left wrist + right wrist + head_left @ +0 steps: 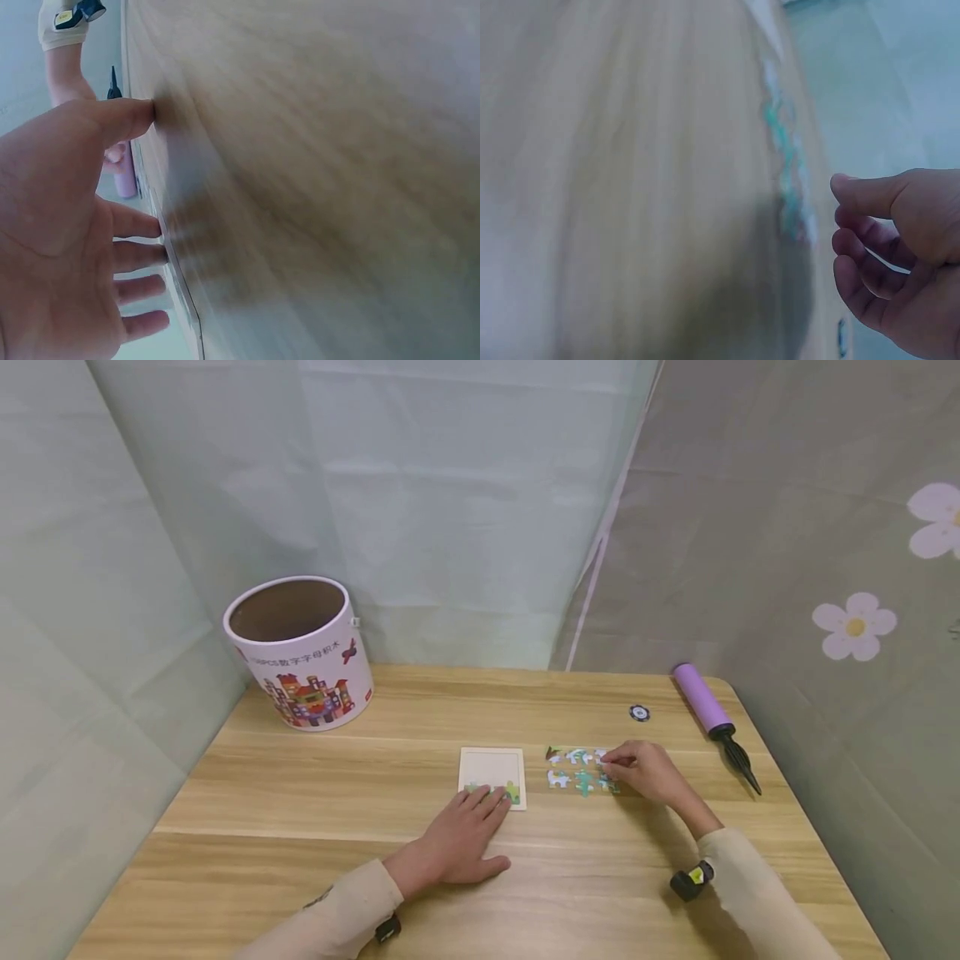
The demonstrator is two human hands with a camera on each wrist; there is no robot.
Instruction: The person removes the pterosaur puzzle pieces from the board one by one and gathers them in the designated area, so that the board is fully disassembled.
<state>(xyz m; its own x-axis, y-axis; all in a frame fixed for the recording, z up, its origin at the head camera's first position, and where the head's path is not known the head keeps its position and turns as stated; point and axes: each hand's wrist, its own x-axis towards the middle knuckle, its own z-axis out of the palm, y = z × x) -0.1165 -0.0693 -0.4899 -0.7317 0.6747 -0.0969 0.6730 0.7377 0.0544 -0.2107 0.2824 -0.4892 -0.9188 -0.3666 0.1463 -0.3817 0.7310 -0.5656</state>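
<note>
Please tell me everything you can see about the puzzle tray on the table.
The tray is a small, pale, square board with a thin raised rim; it looks like wood or card. It lies flat on the table, near the middle. Most of its inside is bare; a few green pieces sit along its near edge. The left hand rests flat with straight fingers on that near edge. Loose pieces lie to its right, apart from it.

Loose puzzle pieces [579, 769] beside square tray [492, 774]
</note>
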